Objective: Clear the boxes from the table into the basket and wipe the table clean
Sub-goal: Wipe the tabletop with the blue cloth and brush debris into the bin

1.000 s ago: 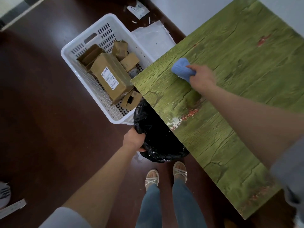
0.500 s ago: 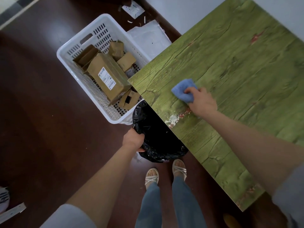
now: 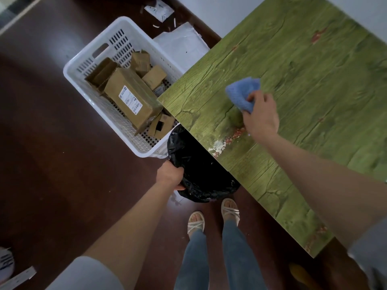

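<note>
My right hand (image 3: 261,116) grips a blue cloth (image 3: 243,93) pressed on the green wood-grain table (image 3: 314,84), a little behind a patch of white and red crumbs (image 3: 226,141) near the table's left edge. My left hand (image 3: 170,176) holds the rim of a black bin bag (image 3: 201,170) that sits under that table edge, below the crumbs. A white perforated basket (image 3: 88,84) on the floor to the left holds several brown cardboard boxes (image 3: 132,101), the largest with a white label.
White plastic sheets (image 3: 180,45) and paper scraps lie on the dark floor behind the basket. My feet in white sandals (image 3: 211,218) stand right beside the bag. A white strip (image 3: 16,279) lies at the bottom left.
My right hand swept the cloth toward the crumbs near the table edge, then drew it slightly back. My left hand has stayed on the bag rim.
</note>
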The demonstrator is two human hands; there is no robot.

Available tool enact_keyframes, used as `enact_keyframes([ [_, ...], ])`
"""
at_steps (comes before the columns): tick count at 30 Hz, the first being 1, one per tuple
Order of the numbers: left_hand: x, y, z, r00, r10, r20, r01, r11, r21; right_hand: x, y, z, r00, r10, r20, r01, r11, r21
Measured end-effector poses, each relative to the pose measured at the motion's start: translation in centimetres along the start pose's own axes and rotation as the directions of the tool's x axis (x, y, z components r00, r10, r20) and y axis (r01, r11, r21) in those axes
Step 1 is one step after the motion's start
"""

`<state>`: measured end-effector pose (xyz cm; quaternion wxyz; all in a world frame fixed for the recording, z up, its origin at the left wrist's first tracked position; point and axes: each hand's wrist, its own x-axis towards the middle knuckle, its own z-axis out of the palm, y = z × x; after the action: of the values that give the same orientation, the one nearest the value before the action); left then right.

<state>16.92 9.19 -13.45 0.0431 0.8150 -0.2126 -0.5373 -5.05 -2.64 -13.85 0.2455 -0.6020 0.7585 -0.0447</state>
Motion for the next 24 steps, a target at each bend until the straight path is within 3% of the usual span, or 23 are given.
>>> enact_keyframes([
  [3,0.0,-0.1,0.0,1.0,0.014,0.007,-0.014,1.0,0.011,0.1,0.5,-0.5,0.991,0.049,0.125,-0.038,0.995,-0.089],
  [6,0.1,0.0,-0.1,1.0,0.005,0.007,-0.005,1.0,0.016,0.5,1.1,-0.8,0.996,0.088,0.016,-0.087,0.996,-0.013],
  [9,0.3,0.2,-0.1,1.0,-0.001,0.016,0.0,1.0,0.019,0.5,1.7,-1.2,0.992,0.051,0.114,-0.048,0.998,-0.028],
  [12,0.4,0.5,-0.1,1.0,-0.009,0.027,0.008,0.999,0.033,0.6,1.9,-2.1,0.993,0.101,-0.057,-0.086,0.969,0.233],
  [16,0.5,0.9,0.0,1.0,-0.013,0.027,0.013,0.999,0.033,1.2,3.1,-3.9,0.956,0.237,-0.174,-0.168,0.926,0.339],
  [17,0.5,1.0,0.1,1.0,-0.011,0.027,0.01,0.999,0.036,1.6,3.5,-4.2,0.951,0.259,-0.17,-0.198,0.929,0.312],
  [19,0.5,1.1,0.2,0.999,-0.01,0.03,0.009,0.999,0.04,2.0,4.6,-4.4,0.965,0.248,-0.08,-0.24,0.966,0.098],
  [21,0.7,1.1,0.3,1.0,-0.011,0.029,0.01,0.999,0.036,2.2,5.8,-3.7,0.982,0.191,-0.005,-0.191,0.977,-0.096],
  [24,0.6,1.2,0.6,1.0,-0.007,0.025,0.006,0.999,0.047,1.6,6.0,-2.1,0.993,0.106,0.045,-0.1,0.987,-0.122],
])
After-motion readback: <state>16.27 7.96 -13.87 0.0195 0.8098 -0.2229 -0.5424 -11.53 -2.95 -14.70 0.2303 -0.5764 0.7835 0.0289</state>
